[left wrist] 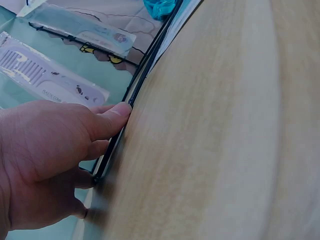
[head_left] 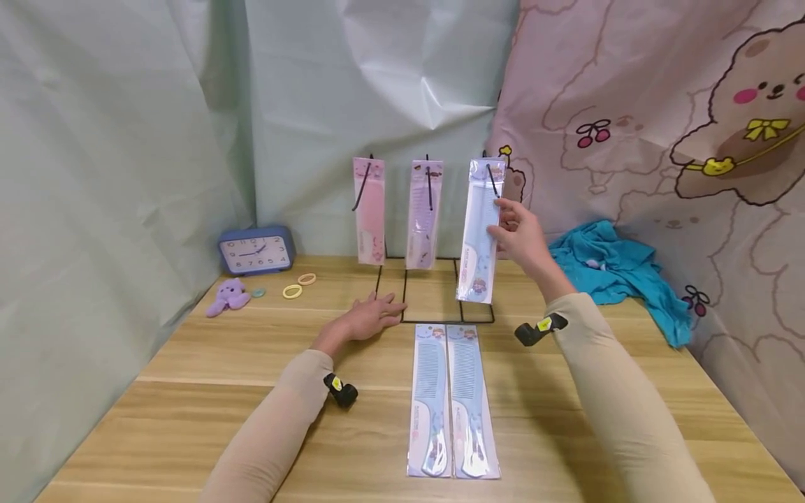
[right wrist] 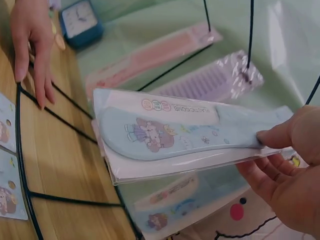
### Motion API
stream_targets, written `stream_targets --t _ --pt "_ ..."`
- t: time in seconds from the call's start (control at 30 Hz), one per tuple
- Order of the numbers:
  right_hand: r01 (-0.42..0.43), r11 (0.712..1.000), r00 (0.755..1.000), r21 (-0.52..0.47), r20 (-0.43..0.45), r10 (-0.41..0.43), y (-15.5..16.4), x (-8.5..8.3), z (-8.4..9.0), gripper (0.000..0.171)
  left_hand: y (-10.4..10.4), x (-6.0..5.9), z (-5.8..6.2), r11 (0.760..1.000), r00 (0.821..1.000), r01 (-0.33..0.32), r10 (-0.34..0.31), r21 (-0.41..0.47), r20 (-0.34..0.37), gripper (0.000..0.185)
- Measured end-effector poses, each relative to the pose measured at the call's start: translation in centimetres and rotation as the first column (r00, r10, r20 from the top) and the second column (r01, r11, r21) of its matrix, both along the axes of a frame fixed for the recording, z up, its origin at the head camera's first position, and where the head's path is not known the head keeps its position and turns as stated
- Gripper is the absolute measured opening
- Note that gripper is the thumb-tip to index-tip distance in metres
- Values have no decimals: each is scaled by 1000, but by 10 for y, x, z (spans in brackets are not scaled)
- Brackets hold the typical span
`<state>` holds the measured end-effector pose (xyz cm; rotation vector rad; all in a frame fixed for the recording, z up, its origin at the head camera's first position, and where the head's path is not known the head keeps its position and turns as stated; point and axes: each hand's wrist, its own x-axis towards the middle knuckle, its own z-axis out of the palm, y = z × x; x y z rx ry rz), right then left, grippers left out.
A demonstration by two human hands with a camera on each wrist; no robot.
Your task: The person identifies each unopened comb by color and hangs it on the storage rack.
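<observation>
Right hand [head_left: 518, 234] pinched pale blue plastic comb in clear sleeve packet [head_left: 479, 234] mid-length, thumb on front, at rightmost hook of black wire display rack [head_left: 440, 293]. Packet hung vertical, long axis up-down, handle end low. Looked light, stiff, sleeve slippery; grip by edges. Left hand [head_left: 367, 320] flat, fingers straight, pressed rack base on wooden table [head_left: 189, 391].

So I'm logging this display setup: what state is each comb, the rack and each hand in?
Right hand: pinching the blue packaged comb at the rack's right hook.
Left hand: flat on the table, fingers on the wire rack base.
Pink comb: hanging.
Purple comb: hanging.
Two blue combs: lying flat on the table, side by side.
</observation>
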<state>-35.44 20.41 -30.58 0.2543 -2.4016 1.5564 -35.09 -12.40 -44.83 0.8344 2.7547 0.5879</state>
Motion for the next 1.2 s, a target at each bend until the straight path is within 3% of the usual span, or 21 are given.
stream_targets --t 0.2,0.73,0.93,1.07,1.2 --pt "-18 1000 1000 -4 -9 18 3 -15 -4 59 1 0 -1 1000 1000 -2 2 8 6 50" --pt "-125 982 992 140 -8 127 3 -35 -14 70 0 2 1 1000 1000 -7 7 8 -4 49" --pt "-117 953 993 281 31 113 4 -33 -13 72 0 2 1 1000 1000 0 0 6 -7 49" --pt "-131 923 991 361 84 107 6 -29 -20 71 0 1 1 1000 1000 1 -1 6 -7 50" --pt "-140 902 990 408 77 119 7 -25 -28 68 -1 1 2 1000 1000 1 -1 4 -4 50"
